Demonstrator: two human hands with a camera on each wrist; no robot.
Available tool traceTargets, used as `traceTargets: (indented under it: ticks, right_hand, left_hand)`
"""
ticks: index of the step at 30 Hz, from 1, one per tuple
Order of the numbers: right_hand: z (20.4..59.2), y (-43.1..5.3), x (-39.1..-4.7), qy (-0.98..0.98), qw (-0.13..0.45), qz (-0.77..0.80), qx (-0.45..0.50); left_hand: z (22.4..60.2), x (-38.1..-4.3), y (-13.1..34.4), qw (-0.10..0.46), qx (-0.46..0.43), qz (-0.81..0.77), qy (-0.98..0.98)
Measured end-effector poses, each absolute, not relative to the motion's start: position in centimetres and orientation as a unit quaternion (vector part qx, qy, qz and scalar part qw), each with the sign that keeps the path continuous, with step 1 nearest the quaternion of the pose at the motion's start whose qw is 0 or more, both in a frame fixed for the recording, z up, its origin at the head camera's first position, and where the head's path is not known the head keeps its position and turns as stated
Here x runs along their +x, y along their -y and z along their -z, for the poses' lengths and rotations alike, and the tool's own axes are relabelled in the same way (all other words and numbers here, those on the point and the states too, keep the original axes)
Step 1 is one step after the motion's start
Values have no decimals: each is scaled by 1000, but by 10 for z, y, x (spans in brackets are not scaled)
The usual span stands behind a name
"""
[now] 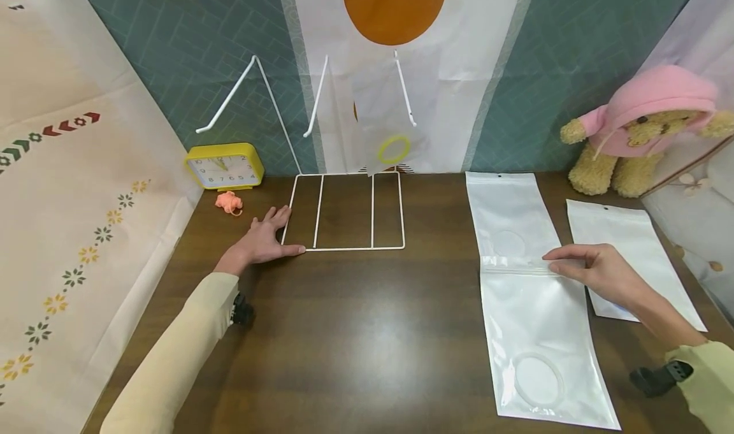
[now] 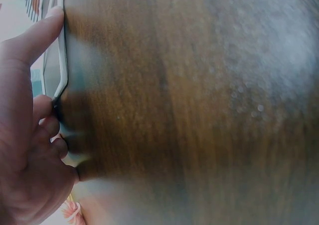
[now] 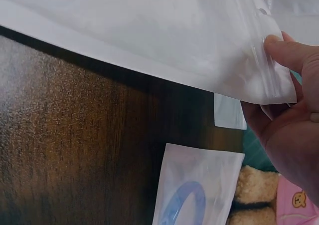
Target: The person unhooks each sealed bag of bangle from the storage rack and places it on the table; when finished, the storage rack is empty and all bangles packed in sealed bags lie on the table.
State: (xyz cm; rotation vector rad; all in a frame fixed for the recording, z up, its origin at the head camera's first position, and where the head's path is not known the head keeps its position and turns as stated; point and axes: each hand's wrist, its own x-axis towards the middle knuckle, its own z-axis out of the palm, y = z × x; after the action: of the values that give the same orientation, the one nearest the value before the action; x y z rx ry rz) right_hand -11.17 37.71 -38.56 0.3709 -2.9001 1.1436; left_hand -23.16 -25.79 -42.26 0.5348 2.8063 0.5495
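A white wire rack (image 1: 355, 249) stands at the back of the table, with long prongs sticking out from its top. Over the left front corner of its base my left hand (image 1: 260, 236) rests, fingers spread and thumb along the front rail. On the right, a white pouch (image 1: 533, 332) with a ring outline showing through has its top edge pinched by my right hand (image 1: 602, 274). In the right wrist view the thumb lies on the pouch's front near the zip seal, other fingers behind. Another white pouch (image 1: 504, 211) lies just beyond it, partly overlapped.
A third pouch (image 1: 625, 243) lies to the right; its blue ring (image 3: 187, 200) shows in the right wrist view. From a rack prong hangs a clear bag with a yellow ring (image 1: 394, 148). A yellow clock (image 1: 225, 166), small orange toy (image 1: 229, 202) and pink-hooded teddy bear (image 1: 648, 128) stand around.
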Motion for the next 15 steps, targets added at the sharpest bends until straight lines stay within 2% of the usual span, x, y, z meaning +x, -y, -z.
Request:
traceTargets:
  ticks: [15]
  right_hand:
    - [393, -369, -111, 917, 13, -383, 112]
  left_hand:
    - [419, -232, 255, 116, 183, -184, -959]
